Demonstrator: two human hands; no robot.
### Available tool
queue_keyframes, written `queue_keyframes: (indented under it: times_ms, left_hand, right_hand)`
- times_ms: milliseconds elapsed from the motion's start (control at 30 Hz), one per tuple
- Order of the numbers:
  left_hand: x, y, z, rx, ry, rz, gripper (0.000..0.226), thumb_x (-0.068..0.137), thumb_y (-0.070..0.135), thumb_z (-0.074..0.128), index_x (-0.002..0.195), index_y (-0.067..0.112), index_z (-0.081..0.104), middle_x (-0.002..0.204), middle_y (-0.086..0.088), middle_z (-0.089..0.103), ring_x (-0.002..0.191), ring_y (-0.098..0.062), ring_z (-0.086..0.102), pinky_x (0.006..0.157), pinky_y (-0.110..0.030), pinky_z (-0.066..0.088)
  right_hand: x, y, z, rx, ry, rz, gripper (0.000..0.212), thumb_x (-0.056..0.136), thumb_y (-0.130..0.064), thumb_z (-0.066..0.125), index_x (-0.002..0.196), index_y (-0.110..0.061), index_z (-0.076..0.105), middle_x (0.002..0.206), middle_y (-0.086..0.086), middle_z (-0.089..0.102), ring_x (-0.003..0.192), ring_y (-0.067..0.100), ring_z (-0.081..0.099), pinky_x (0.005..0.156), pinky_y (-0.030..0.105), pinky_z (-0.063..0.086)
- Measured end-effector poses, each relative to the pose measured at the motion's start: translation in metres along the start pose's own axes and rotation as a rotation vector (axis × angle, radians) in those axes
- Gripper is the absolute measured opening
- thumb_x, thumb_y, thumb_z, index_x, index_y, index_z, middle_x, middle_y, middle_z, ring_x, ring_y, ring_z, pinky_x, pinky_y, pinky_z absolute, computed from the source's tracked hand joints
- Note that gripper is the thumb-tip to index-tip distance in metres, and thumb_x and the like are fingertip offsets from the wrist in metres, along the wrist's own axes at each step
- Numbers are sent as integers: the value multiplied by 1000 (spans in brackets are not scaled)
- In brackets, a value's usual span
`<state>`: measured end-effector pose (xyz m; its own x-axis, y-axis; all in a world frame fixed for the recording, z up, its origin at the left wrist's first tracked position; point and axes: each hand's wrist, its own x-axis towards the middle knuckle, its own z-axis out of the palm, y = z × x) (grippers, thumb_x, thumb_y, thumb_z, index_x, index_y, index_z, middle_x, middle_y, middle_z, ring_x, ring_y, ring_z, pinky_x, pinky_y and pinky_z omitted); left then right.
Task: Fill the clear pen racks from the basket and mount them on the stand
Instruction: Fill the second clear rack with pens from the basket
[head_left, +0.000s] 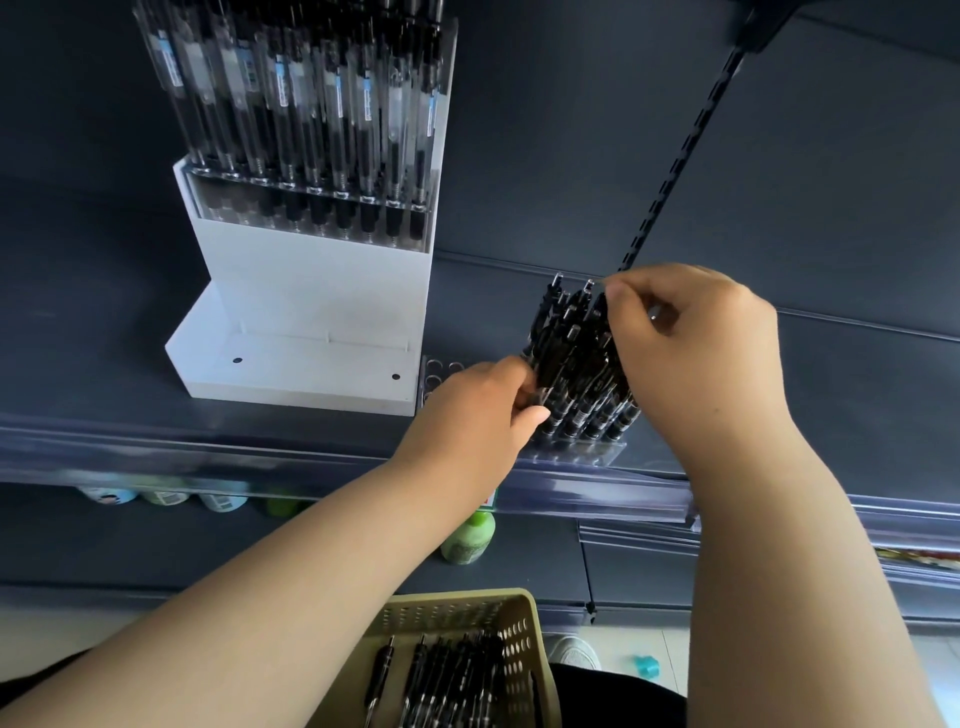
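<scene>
On the dark shelf (779, 395), at three o'clock from the base of the white stand (311, 291), the clear pen rack (571, 453) lies just beside the stand, packed at its right end with upright black pens (582, 374). A few holes at its nine o'clock end show no pens.

I see my left hand (478, 410) at the cluster's eight o'clock side, fingers curled against the lower barrels and gripping them, thumb pressed in from below. My right hand (696, 332) comes over from three o'clock. Its thumb and forefinger are closed together on the top of one pen at the cluster's one o'clock corner, and the other fingers are folded over the palm. So the rack sits directly under and between both grips, its clear front lip showing at six o'clock of the pens.

Up at twelve o'clock on the stand, a filled rack (311, 114) is mounted, its pens hanging in rows.

At six o'clock, below my forearms, the tan perforated basket (522, 618) holds loose pens (457, 675) lying lengthwise. A green bottle (467, 540) stands on the lower shelf between basket and rack.
</scene>
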<state>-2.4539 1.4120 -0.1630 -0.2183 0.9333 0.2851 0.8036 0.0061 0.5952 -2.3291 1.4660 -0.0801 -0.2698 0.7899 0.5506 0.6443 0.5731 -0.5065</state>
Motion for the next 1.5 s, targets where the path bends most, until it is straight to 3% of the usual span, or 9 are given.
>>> queue_keyframes:
  times_ms: [233, 367, 533, 700, 967, 1133, 1267, 1367, 1500]
  left_hand:
    - [-7, -10, -4, -11, -7, -15, 24, 88, 30, 62, 109, 20, 57, 97, 12, 54, 88, -6, 52, 78, -20, 42]
    - [-25, -15, -17, 36, 35, -14, 26, 87, 24, 62, 112, 19, 57, 101, 7, 59, 93, -12, 55, 81, -26, 45]
    - [-69, -26, -39, 166, 15, -11, 28, 85, 21, 61, 113, 19, 59, 109, -1, 61, 100, -22, 55, 80, -30, 43]
    - [-125, -48, -39, 195, -87, -155, 21, 88, 16, 57, 108, 17, 62, 107, -1, 62, 102, -22, 54, 85, -34, 45]
    - [-184, -73, 5, 189, -343, -396, 26, 90, 15, 53, 115, 18, 60, 115, -4, 60, 103, -22, 57, 89, -29, 45]
    - [-206, -90, 37, 207, -526, -587, 32, 90, 10, 46, 117, 25, 56, 121, -4, 57, 106, -23, 56, 87, -28, 44]
    - [-211, -99, 57, 99, -531, -711, 25, 92, 16, 44, 110, 15, 62, 117, -10, 60, 101, -26, 56, 86, -27, 42]
    - [-209, -105, 74, 36, -517, -775, 26, 91, 8, 45, 112, 10, 60, 117, -11, 60, 105, -27, 57, 88, -28, 44]
    - [-213, -109, 98, -23, -517, -856, 27, 93, 11, 46, 117, 9, 58, 120, -12, 60, 112, -28, 56, 95, -30, 43]
  right_hand:
    - [-5, -3, -6, 27, 35, -28, 16, 89, -23, 55, 85, -23, 71, 72, -8, 59, 78, 14, 54, 66, 18, 36]
    - [-34, -22, 1, 51, -22, -182, 16, 86, -18, 56, 83, -15, 71, 75, 0, 66, 77, 21, 58, 70, 29, 45]
    - [-84, -26, 23, -45, -529, -214, 18, 90, -22, 53, 90, -16, 69, 84, 4, 65, 80, 22, 57, 73, 38, 49]
    - [-133, -19, 42, -252, -1001, 21, 26, 92, -32, 50, 109, -21, 65, 107, 4, 64, 97, 23, 58, 85, 35, 50]
    - [-208, -31, 81, -428, -1343, 85, 33, 95, -21, 45, 123, -6, 56, 124, 14, 57, 111, 28, 55, 92, 33, 46]
    - [-240, -23, 105, -452, -1368, 221, 34, 96, -11, 39, 126, -2, 52, 132, 15, 51, 121, 29, 49, 98, 33, 45]
    - [-248, -10, 120, -347, -1310, 418, 36, 99, -5, 30, 133, 5, 42, 139, 19, 44, 129, 29, 41, 69, 1, 43]
    - [-250, 3, 130, -308, -1121, 638, 33, 98, -11, 36, 125, -2, 52, 130, 14, 52, 123, 27, 48, 97, 26, 39]
    - [-264, 17, 153, -303, -1160, 672, 29, 93, -22, 48, 115, -6, 59, 120, 10, 61, 112, 26, 57, 90, 28, 45]
